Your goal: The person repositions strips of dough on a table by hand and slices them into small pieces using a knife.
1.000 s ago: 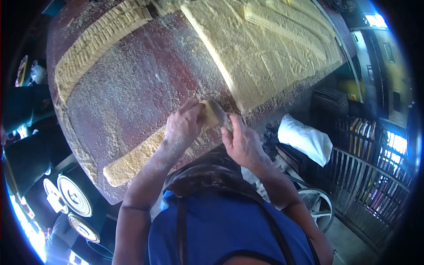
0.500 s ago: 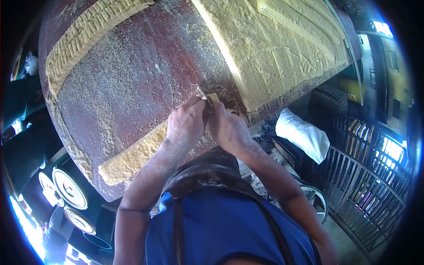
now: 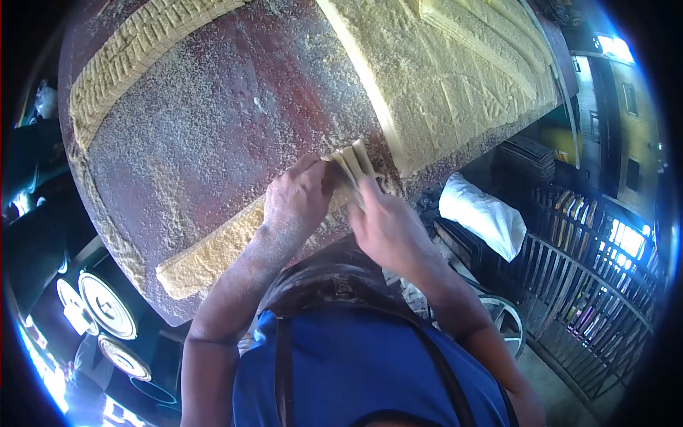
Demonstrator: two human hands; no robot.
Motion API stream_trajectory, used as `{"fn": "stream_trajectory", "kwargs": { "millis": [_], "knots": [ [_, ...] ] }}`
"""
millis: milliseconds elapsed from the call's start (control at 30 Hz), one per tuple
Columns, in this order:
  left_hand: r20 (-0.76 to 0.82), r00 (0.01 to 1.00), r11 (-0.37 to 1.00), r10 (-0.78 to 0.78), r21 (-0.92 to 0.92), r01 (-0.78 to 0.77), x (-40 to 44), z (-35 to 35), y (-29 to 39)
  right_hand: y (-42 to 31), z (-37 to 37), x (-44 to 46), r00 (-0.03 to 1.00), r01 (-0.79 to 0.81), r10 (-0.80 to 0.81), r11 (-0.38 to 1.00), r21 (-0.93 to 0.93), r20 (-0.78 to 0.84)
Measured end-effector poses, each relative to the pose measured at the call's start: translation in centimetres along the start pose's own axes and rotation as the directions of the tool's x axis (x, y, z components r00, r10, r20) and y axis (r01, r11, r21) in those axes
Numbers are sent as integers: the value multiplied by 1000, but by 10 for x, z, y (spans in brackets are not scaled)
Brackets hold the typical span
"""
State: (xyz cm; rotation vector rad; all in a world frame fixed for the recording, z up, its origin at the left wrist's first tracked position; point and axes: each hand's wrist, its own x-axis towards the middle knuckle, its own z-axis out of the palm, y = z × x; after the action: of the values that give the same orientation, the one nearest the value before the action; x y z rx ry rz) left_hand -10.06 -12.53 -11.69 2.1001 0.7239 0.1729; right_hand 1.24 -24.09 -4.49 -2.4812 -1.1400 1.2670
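Observation:
Near the front edge of the table, several pale yellow dough-like slices (image 3: 348,161) stand together, fanned slightly apart. My left hand (image 3: 294,199) is curled over the end of a long crumbly yellow strip (image 3: 213,249), right beside those slices. My right hand (image 3: 391,228) is blurred by motion at the slices' near side. Its index finger reaches against them and its thumb is bent below. A thin dark edge shows between that hand and the slices, too smeared to name.
Loose crumbs cover the dark red tabletop (image 3: 213,121). A thick yellow slab (image 3: 427,92) lies at the right, with longer strips (image 3: 484,43) on it. A row of cut pieces (image 3: 135,50) curves along the far left. A white sack (image 3: 484,215) stands beyond the right edge.
My right hand has drawn back and down to the right from my left hand. The slices between them now show more, leaning apart. My left hand has barely moved.

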Motion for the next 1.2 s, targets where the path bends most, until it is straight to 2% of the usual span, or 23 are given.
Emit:
{"fn": "stream_trajectory", "kwargs": {
  "millis": [67,133,167,200,267,300,333,433,467,567,633,667,733,767,800,867,900,1033,1067,1133,1200],
  "knots": [
    [25,1000,998,-16,63,14,0,3,-4,9,19,21,999,-24,24,1000,18,31],
    [22,1000,999,-10,48,9,-2,1,-2,14,30,33,980,78,-86,996,-53,-181],
    [23,1000,999,-4,32,3,-4,-2,0,23,35,34,962,169,-168,985,-16,-213],
    [18,1000,999,2,38,-3,-7,-2,0,20,28,26,960,175,-174,984,-15,-221],
    [-104,995,999,13,-49,-18,-13,0,-4,8,10,5,986,62,-42,991,119,-162],
    [-95,995,999,-8,-43,4,-16,-2,-4,7,10,-5,930,188,-183,982,-16,-318],
    [-89,996,999,-11,-48,7,-19,-3,-3,5,12,-13,933,181,-176,983,-15,-314],
    [-48,999,1000,17,1,-17,-15,-6,-6,-1,12,-22,987,101,-102,995,-15,-121],
    [-49,999,1000,15,-4,-15,-14,-6,-7,-5,7,-25,988,99,-100,995,-19,-119],
    [-63,998,997,0,-78,-5,-16,-4,-11,-16,-4,-22,1000,18,-18,999,46,-1],
    [-10,1000,993,-21,-114,19,-14,-4,-12,-16,7,7,997,-31,28,999,43,71],
    [-4,1000,993,-29,-115,28,-15,-4,-11,-7,20,19,996,-34,31,998,45,80],
    [12,998,998,-64,-1,64,-15,-9,-9,8,45,37,969,160,-171,984,-72,-180],
    [5,998,998,-56,9,56,-17,-8,-10,11,43,35,960,193,-200,980,-53,-195],
    [-30,999,998,-30,-59,28,-20,-3,-13,8,39,29,957,199,-205,979,-51,-205],
    [-90,996,992,-5,-124,-6,-20,-6,-14,-4,21,14,986,106,-99,993,45,-137],
    [-100,995,995,-24,-101,14,-24,-10,-11,-10,13,2,977,132,-115,987,89,-180],
    [-92,996,995,-12,-96,4,-29,-11,-19,-14,19,-22,989,109,-110,994,-20,-98],
    [-82,997,996,16,-84,-23,-29,-10,-21,-18,16,-26,989,106,-108,994,-22,-96],
    [-86,996,995,-2,-98,-6,-29,-9,-21,-26,7,-30,1000,-9,9,1000,-4,19],
    [-79,997,994,-25,-112,16,-28,-9,-21,-25,12,-15,999,-7,7,1000,9,43]
  ]
}}
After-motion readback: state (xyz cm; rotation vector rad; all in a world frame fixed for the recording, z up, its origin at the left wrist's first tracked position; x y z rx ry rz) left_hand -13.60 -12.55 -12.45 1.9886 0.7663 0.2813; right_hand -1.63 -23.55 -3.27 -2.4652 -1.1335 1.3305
